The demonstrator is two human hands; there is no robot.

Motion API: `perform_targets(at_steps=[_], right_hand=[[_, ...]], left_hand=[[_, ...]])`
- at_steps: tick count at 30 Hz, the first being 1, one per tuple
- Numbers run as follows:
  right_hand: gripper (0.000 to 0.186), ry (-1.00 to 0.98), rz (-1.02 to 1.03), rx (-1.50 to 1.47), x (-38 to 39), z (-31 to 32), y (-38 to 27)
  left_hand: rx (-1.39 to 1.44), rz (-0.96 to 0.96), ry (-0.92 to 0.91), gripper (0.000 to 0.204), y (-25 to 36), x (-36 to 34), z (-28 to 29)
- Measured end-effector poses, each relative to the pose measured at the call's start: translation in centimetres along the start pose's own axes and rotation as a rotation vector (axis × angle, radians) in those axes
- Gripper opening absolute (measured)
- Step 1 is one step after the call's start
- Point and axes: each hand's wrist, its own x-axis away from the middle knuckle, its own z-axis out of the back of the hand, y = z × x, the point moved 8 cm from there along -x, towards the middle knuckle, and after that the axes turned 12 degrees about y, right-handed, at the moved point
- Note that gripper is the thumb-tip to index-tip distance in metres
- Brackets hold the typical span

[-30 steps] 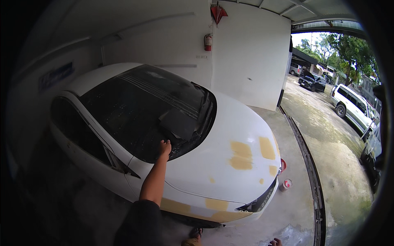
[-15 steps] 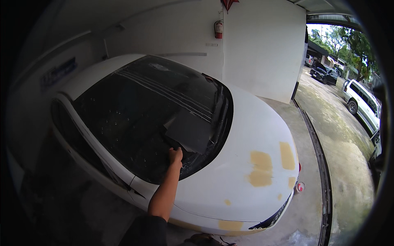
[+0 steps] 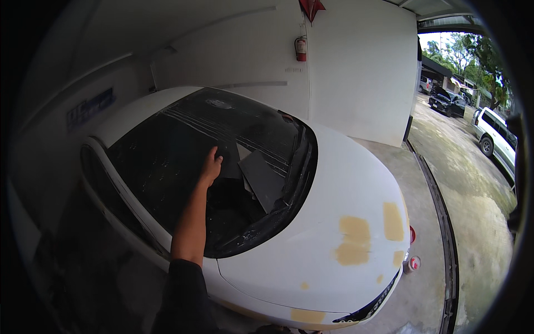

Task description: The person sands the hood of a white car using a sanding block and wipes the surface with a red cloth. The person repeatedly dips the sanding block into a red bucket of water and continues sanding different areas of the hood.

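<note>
My left hand (image 3: 211, 167) is closed over the dark windscreen (image 3: 150, 161) of a white car. Pinched in it is a dark sheet (image 3: 227, 167), which looks like sandpaper; its outline is hard to make out against the glass. To the right of the hand, more dark grey sheets (image 3: 263, 181) lie overlapping on the lower windscreen, with a paler edge showing under the top one. The white hood (image 3: 339, 178) carries several tan patches (image 3: 353, 239). My right hand is out of view.
A red tin (image 3: 413, 263) stands on the floor by the front bumper. A fire extinguisher (image 3: 301, 50) hangs on the white wall. A dark floor track (image 3: 439, 206) curves past the car's front, and outside stand a white SUV (image 3: 492, 131) and a black car (image 3: 446, 104).
My left hand has moved up and left, away from the pile, with a dark sheet in it. The top sheet left on the windscreen now lies at a different angle.
</note>
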Motion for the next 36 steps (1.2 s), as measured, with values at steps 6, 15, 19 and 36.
perform_targets(at_steps=[6, 15, 19, 36], right_hand=[[0.045, 0.022, 0.030, -0.088, -1.7, 1.6, -2.6], [0.048, 0.081, 0.501, -0.304, 6.5, -4.9, -24.8], [0.081, -0.738, 0.356, -0.789, 16.9, -16.6, -35.5], [0.150, -1.786, -0.143, 0.293, 37.8, -29.7, -33.6]], left_hand=[[0.229, -0.063, 0.518, 0.061, 1.2, -2.6, 12.8], [1.100, 0.050, 0.322, 0.038, 5.2, 23.8, 7.2], [0.821, 0.587, 0.363, 0.059, -4.3, 43.1, 8.7], [1.281, 0.630, 0.133, 0.084, -10.2, 73.2, 15.6]])
